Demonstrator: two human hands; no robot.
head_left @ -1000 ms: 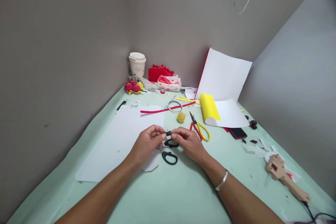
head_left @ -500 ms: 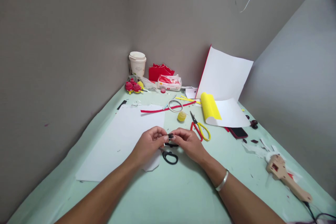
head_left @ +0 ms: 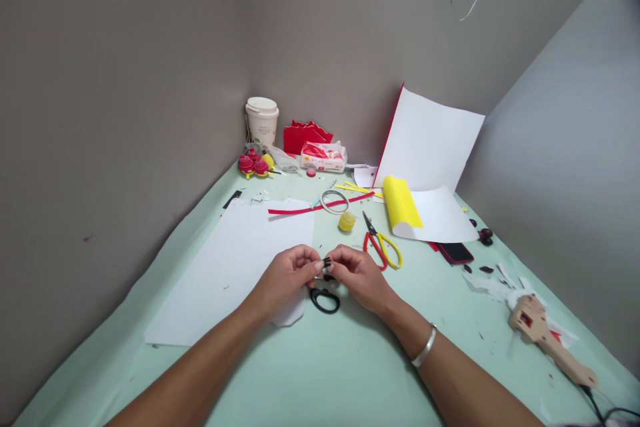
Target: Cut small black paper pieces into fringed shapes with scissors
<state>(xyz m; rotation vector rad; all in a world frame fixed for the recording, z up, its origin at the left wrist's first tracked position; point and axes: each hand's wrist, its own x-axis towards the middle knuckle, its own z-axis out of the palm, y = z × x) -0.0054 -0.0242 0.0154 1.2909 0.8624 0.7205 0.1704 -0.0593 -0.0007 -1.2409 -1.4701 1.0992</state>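
Observation:
Between the fingertips of both hands is a small black fringed piece (head_left: 327, 263). My left hand (head_left: 293, 273) pinches it from the left, over the edge of a white sheet (head_left: 215, 280). From the other side, my right hand (head_left: 357, 273) has its thumb and fingers closed on it. Black-handled scissors (head_left: 325, 301) lie just below the hands, partly hidden by them. Scissors with red and yellow handles (head_left: 384, 247) rest beyond my right hand, and a small yellow roll (head_left: 347, 221) stands behind the hands.
A tape ring (head_left: 335, 202) lies over a red strip (head_left: 295, 211). Farther back are a white cup (head_left: 262, 123) and red-yellow ornaments (head_left: 254, 165). On the right are a yellow corrugated roll (head_left: 400, 203), a phone (head_left: 455, 253) and a glue gun (head_left: 547, 340).
The fingertips have shifted slightly around the black piece, and its strands look more spread. Both hands remain in nearly the same place.

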